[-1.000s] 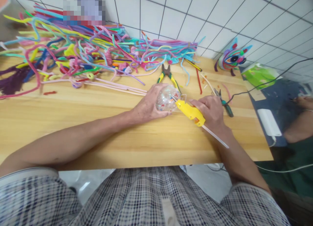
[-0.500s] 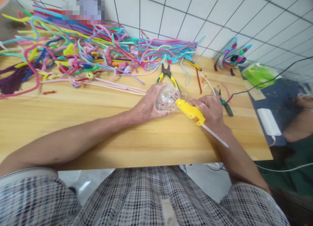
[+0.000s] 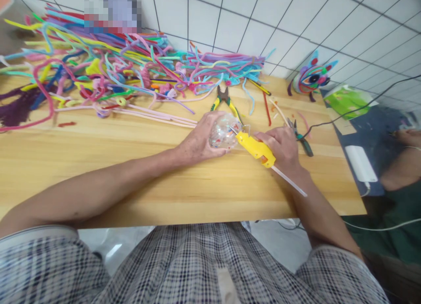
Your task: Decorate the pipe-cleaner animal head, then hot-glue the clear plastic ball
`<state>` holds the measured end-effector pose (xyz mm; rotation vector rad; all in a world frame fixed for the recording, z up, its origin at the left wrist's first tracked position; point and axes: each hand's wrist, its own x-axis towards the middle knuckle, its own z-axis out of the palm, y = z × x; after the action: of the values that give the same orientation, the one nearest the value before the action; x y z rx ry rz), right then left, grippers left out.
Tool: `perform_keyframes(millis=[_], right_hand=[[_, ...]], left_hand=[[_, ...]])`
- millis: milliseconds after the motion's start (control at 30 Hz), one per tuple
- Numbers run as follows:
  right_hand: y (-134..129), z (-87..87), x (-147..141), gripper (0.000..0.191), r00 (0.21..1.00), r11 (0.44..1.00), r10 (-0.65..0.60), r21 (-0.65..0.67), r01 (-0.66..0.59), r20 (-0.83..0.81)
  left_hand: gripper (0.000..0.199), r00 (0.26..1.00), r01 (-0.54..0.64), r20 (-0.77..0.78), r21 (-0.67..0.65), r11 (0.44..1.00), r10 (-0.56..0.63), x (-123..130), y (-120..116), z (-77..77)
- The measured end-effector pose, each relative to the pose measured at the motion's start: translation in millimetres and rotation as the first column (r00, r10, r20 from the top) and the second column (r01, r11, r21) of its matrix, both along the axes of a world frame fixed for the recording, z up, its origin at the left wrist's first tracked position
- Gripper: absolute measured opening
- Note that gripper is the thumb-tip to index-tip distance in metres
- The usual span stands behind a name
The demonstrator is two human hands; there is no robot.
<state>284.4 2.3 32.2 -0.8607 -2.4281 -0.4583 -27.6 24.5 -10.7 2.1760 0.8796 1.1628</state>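
Observation:
Wrapped around a clear ball with coloured specks, my left hand steadies it above the wooden table. My right hand grips a yellow hot glue gun. The gun's metal nozzle points left at the ball's right side; whether the tip touches it I cannot tell. A clear glue stick juts from the gun's back end. Just beyond the ball lie pliers with yellow and green handles, jaws pointing away. To the right of my right hand are green-handled cutters, partly covered by it.
A tangled heap of coloured pipe cleaners spreads along the wall side of the wooden table. A decorated animal-like head stands at the back right. A black cord crosses the right side, near a white box and another person's arm.
My right hand and the glue gun have shifted very slightly. My left hand and the ball stay in place.

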Motion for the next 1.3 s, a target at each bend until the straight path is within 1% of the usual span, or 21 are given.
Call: perform_keyframes(millis=[167,300,500,667,800,967,1167,1300], right_hand=[[0.5,-2.6,0.6,0.051,0.998,0.999,0.032,-0.027,-0.033,-0.046],[-0.5,-1.9,0.1,0.052,0.998,0.999,0.041,0.010,-0.041,-0.049],[-0.3,-1.6,6.5,0.044,0.997,0.995,-0.062,-0.081,0.065,0.040],[-1.3,2.6,2.7,0.052,0.999,0.999,-0.017,-0.045,0.018,0.028],[-2.9,5.5,-4.3,0.052,1.000,1.000,-0.003,0.000,0.003,0.007],[-0.7,3.6,-6.5,0.051,1.000,1.000,0.011,0.012,-0.011,-0.021],[2.0,1.1,1.9,0.053,0.999,0.997,-0.027,0.069,0.026,0.021],[0.9,2.6,6.2,0.057,1.000,1.000,-0.022,0.003,0.022,0.021]], left_hand=[[0.092,1.000,-0.008,0.000,-0.028,1.000,0.008,0.2,0.2,0.1],[0.092,1.000,0.015,0.018,-0.006,1.000,-0.015,0.4,1.0,-0.3],[0.093,1.000,0.011,0.008,-0.020,1.000,-0.011,0.0,0.4,0.5],[0.093,1.000,-0.001,-0.011,-0.042,0.999,0.000,-0.9,-0.8,2.1],[0.094,1.000,0.008,-0.006,-0.031,0.999,-0.009,-1.5,-0.5,1.6],[0.094,1.000,0.015,-0.002,-0.025,1.000,-0.015,-2.2,1.1,-0.1],[0.093,1.000,0.002,-0.006,-0.026,1.000,-0.002,-1.4,1.4,0.0],[0.093,1.000,-0.004,-0.008,-0.037,0.999,0.004,-0.2,1.0,-0.2]])
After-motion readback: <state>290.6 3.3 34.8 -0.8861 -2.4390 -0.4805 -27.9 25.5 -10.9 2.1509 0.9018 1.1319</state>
